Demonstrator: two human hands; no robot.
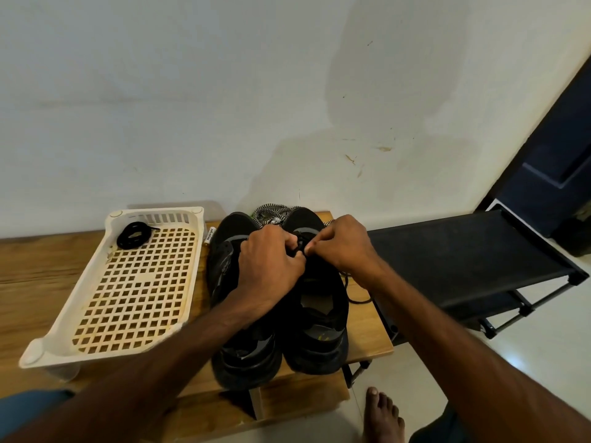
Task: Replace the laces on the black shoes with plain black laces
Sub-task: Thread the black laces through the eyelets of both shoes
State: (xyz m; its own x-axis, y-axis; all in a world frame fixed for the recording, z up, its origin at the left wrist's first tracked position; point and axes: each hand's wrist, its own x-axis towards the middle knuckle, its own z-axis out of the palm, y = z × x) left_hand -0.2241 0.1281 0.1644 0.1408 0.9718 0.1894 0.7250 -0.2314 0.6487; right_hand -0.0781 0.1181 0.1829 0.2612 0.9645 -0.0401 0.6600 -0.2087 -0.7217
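Over the right-hand black fabric shoe (pixel 319 318) on the wooden surface (pixel 38 276), your left hand (pixel 268 260) and right hand (pixel 342 247) pinch a plain black cord lace (pixel 358 302) with curled fingers (pixel 287 243): threading looks underway. The left-hand black shoe (pixel 246 362) likely awaits the coiled black lace (pixel 134 235) in the white perforated plastic tray (pixel 140 279); speckled black-and-white laces (pixel 271 214) lie behind the toes, out of your way.

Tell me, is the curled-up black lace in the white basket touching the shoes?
Apart. The head view shows the lace coiled inside the basket, whose wall stands between it and the shoes.
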